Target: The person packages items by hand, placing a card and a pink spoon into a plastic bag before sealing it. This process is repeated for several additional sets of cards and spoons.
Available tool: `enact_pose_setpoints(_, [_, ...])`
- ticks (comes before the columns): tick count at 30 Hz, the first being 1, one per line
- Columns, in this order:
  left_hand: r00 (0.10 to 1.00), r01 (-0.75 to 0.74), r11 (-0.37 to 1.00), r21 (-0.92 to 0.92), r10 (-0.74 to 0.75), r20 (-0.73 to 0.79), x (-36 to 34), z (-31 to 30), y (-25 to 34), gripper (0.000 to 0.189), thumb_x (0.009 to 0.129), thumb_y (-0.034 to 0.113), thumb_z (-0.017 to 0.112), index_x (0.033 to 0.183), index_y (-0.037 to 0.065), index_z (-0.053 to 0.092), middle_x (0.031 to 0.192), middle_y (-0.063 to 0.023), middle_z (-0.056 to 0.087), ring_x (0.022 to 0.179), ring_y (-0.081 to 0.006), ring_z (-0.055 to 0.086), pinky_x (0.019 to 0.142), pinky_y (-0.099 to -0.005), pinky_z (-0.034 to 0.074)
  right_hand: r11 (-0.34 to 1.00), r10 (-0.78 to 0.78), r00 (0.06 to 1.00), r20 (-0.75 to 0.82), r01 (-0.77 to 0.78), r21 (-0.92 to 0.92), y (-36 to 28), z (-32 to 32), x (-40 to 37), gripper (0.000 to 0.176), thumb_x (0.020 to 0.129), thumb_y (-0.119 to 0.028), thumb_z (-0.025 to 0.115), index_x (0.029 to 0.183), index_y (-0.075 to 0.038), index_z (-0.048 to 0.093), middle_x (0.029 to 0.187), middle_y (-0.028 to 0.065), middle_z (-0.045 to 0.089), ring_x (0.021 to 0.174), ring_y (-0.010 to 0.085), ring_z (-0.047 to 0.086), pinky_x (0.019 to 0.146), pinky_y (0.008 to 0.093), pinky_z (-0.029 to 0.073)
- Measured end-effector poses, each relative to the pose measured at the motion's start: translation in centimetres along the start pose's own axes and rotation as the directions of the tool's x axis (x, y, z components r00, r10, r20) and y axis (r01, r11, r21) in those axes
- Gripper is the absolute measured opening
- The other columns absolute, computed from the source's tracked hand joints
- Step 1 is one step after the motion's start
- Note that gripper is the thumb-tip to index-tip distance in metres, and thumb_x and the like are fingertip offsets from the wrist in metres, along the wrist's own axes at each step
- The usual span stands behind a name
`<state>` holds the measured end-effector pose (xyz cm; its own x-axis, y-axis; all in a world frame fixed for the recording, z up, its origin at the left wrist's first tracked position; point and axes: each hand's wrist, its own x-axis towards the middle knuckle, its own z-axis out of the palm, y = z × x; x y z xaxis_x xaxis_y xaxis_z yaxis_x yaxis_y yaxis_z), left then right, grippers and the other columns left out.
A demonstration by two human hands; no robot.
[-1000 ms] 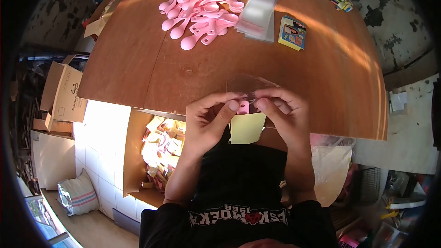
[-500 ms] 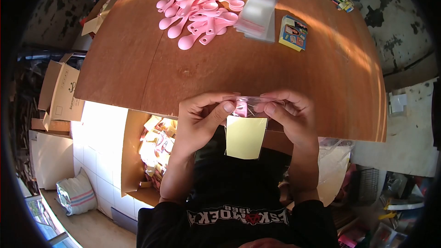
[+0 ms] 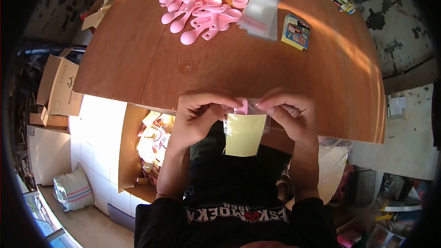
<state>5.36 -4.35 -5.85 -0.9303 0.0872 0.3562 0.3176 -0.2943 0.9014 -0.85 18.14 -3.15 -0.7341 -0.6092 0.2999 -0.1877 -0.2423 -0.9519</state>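
Note:
Both hands are at the near edge of the table with a small clear plastic bag (image 3: 228, 131) held between them. Inside the bag are a pale yellow card (image 3: 245, 135) and a pink measuring spoon, whose handle end (image 3: 241, 107) shows above the card. My left hand (image 3: 200, 115) is closed, pinching the bag's upper left corner. At the upper right corner, my right hand (image 3: 291, 112) also pinches the plastic between thumb and fingers. Beyond them lie a pile of pink measuring spoons (image 3: 202, 7), a stack of clear bags (image 3: 262, 11) and a stack of printed cards (image 3: 295, 32).
Below the table's left edge stands an open carton (image 3: 130, 151) full of packed pieces. Another cardboard box (image 3: 62, 85) is farther left, above a white sack (image 3: 73, 190). Small boxes (image 3: 343, 2) lie at the far right corner of the brown table (image 3: 183, 73).
Fingers of both hands have shifted along the bag's top edge, and my left thumb has drawn back under the fingers. The bag stays in about the same place.

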Motion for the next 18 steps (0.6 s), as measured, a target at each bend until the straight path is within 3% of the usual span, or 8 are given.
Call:
enact_pose_setpoints(5, [0.997, 0.072, 0.956, -0.283, -0.073, 0.007, 0.0, 0.2, 0.2, 0.021, 0.09, -0.004, 0.062, 0.111, -0.006, 0.064, 0.108, -0.0176, 0.069, 0.099, -0.0211, 0.068, 0.08, -0.0294, 0.057, 0.998, -0.048, 0.999, 0.005, 0.048, 0.03, 0.2, -0.1, 0.1, 0.015, 0.089, 0.008, 0.057, 0.1, 0.008, 0.067, 0.097, 0.0151, 0.068, 0.092, 0.017, 0.065, 0.081, 0.0276, 0.051])
enact_pose_setpoints(7, [0.999, -0.044, 0.993, -0.105, 0.047, 0.021, -0.1, 0.2, -0.5, 0.029, 0.085, -0.007, 0.067, 0.114, -0.006, 0.062, 0.112, -0.0185, 0.067, 0.097, -0.0208, 0.068, 0.08, -0.0301, 0.058, 0.997, -0.043, 0.999, -0.007, 0.043, 0.057, 0.3, 0.4, 0.1, 0.014, 0.088, 0.007, 0.06, 0.1, 0.007, 0.067, 0.097, 0.0151, 0.068, 0.09, 0.0164, 0.066, 0.079, 0.0265, 0.052])
enact_pose_setpoints(8, [0.999, -0.042, 0.994, -0.106, 0.045, 0.02, -0.3, 0.3, -0.3, 0.029, 0.085, -0.007, 0.067, 0.114, -0.006, 0.062, 0.112, -0.0185, 0.067, 0.097, -0.0208, 0.068, 0.08, -0.0301, 0.058, 0.999, -0.047, 0.998, -0.044, 0.048, 0.003, 0.4, 0.9, 0.1, 0.014, 0.086, 0.005, 0.065, 0.1, 0.006, 0.067, 0.097, 0.0142, 0.068, 0.087, 0.0154, 0.066, 0.075, 0.0248, 0.053])
enact_pose_setpoints(10, [0.991, 0.133, 0.991, -0.028, -0.134, -0.031, -0.8, 0.7, 0.6, 0.033, 0.079, -0.008, 0.074, 0.11, -0.006, 0.063, 0.112, -0.0169, 0.067, 0.097, -0.019, 0.068, 0.078, -0.0285, 0.059, 0.997, -0.055, 0.995, -0.079, 0.051, -0.051, 0.1, 1.4, -0.4, 0.016, 0.084, 0.003, 0.069, 0.1, 0.004, 0.068, 0.096, 0.0132, 0.068, 0.085, 0.0144, 0.067, 0.072, 0.0232, 0.053])
enact_pose_setpoints(12, [0.987, 0.156, 0.978, 0.14, -0.159, 0.013, -2.2, 0.3, 1.8, 0.039, 0.073, -0.006, 0.08, 0.11, 0.001, 0.067, 0.113, -0.0114, 0.067, 0.097, -0.0171, 0.068, 0.078, -0.0276, 0.06, 0.975, 0.121, 0.993, -0.019, -0.122, -0.184, -1.4, 1.5, -1.1, 0.025, 0.08, 0.003, 0.074, 0.104, 0.006, 0.066, 0.103, 0.0135, 0.064, 0.092, 0.0176, 0.067, 0.076, 0.0269, 0.056])
enact_pose_setpoints(16, [0.956, 0.15, 0.887, 0.436, -0.243, 0.165, -7.6, -3.3, 2.2, 0.042, 0.07, -0.006, 0.08, 0.109, 0.005, 0.068, 0.112, -0.0114, 0.068, 0.099, -0.0198, 0.068, 0.075, -0.029, 0.062, 0.892, 0.259, 0.963, -0.07, -0.267, -0.366, -5.2, 0.1, -1.8, 0.027, 0.08, 0.0, 0.074, 0.107, 0.002, 0.067, 0.096, 0.0112, 0.07, 0.081, 0.0151, 0.069, 0.077, 0.0279, 0.055])
enact_pose_setpoints(17, [0.941, 0.262, 0.811, 0.523, -0.334, 0.047, -8.8, -4.1, 1.8, 0.041, 0.072, -0.007, 0.078, 0.11, 0.004, 0.067, 0.111, -0.0121, 0.067, 0.099, -0.0234, 0.068, 0.075, -0.0315, 0.061, 0.892, 0.256, 0.963, -0.086, -0.27, -0.364, -5.9, -0.6, -1.5, 0.027, 0.08, 0.0, 0.074, 0.107, 0.002, 0.067, 0.096, 0.0112, 0.07, 0.081, 0.0151, 0.069, 0.077, 0.0279, 0.055])
enact_pose_setpoints(18, [0.908, 0.374, 0.715, 0.591, -0.412, -0.077, -10.2, -4.9, 1.4, 0.04, 0.073, -0.008, 0.075, 0.11, 0.004, 0.067, 0.11, -0.0129, 0.067, 0.099, -0.027, 0.068, 0.076, -0.0341, 0.061, 0.805, 0.167, 0.983, -0.075, -0.18, -0.565, -6.4, -1.6, -0.8, 0.026, 0.081, -0.002, 0.073, 0.106, 0.002, 0.067, 0.094, 0.0107, 0.07, 0.081, 0.0157, 0.069, 0.075, 0.0283, 0.055])
